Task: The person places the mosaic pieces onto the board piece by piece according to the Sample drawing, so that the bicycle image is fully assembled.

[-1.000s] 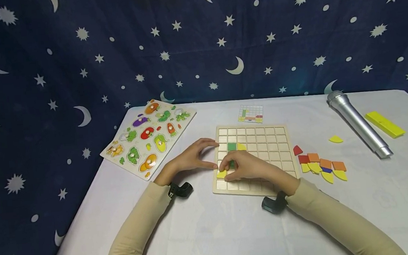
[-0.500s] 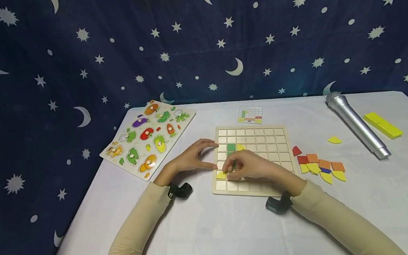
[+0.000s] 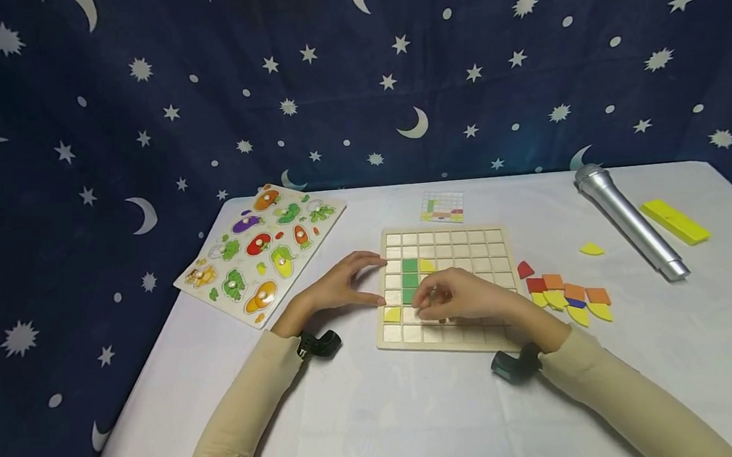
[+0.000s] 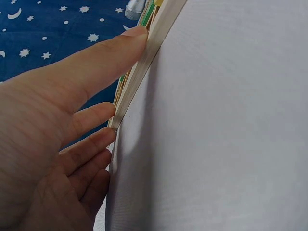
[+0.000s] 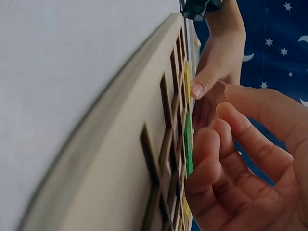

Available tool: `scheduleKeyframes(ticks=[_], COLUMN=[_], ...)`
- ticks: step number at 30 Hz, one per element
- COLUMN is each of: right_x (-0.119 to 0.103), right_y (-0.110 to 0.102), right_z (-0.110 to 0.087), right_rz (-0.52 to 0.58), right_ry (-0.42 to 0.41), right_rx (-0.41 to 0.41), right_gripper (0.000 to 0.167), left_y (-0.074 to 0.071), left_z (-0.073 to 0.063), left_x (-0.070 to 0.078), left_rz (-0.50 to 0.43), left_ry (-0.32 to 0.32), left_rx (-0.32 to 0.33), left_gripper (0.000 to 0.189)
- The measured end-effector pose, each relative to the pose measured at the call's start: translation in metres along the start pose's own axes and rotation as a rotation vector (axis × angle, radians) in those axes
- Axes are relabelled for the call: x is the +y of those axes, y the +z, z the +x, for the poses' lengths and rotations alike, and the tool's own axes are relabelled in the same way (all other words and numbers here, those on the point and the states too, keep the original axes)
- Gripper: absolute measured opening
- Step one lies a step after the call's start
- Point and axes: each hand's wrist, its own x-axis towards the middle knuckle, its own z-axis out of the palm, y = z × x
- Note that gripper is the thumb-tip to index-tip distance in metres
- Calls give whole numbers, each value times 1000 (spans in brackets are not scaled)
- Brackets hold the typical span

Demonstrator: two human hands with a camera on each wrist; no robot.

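Note:
A square wooden grid board point(image 3: 479, 250) lies on the table. Green squares point(image 3: 411, 280) line one of its columns, a yellow quarter-round piece point(image 3: 426, 265) sits beside their top, and another yellow piece point(image 3: 392, 315) lies at lower left. My left hand point(image 3: 338, 287) rests at the board's left edge, thumb and fingertips touching the wooden rim point(image 4: 139, 72). Over the board, just right of the green squares, is my right hand point(image 3: 463, 296), its fingers loosely bent. In the right wrist view nothing shows between its thumb and fingers point(image 5: 255, 144).
Several loose pieces, among them orange point(image 3: 575, 292), red point(image 3: 525, 269) and yellow point(image 3: 578, 316), lie right of the board. A pattern card point(image 3: 442, 207) is behind it. Farther right are a silver microphone point(image 3: 630, 221) and a yellow block point(image 3: 675, 222); a vegetable puzzle point(image 3: 295, 282) lies left.
My right hand has moved right, off the lower-left yellow piece, uncovering it and more of the green squares. The left hand stays at the board's edge. The head view has shifted slightly.

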Motion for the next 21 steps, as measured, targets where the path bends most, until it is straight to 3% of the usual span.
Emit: scheduleKeyframes(ticks=[8,14,21], right_x=[3,8,14], right_y=[-11,-21,-33], right_z=[-13,-25,-39], right_rz=[-44,-58,-54], right_ry=[4,-39,-8], right_rx=[5,23,63], right_gripper=[18,18,19], left_y=[1,0,0], left_z=[-1,-2,-2], left_x=[1,2,1], left_rz=[-13,-9,1], left_ry=[-10,-11,-11], left_rx=[3,0,0], left_gripper=[71,71,71])
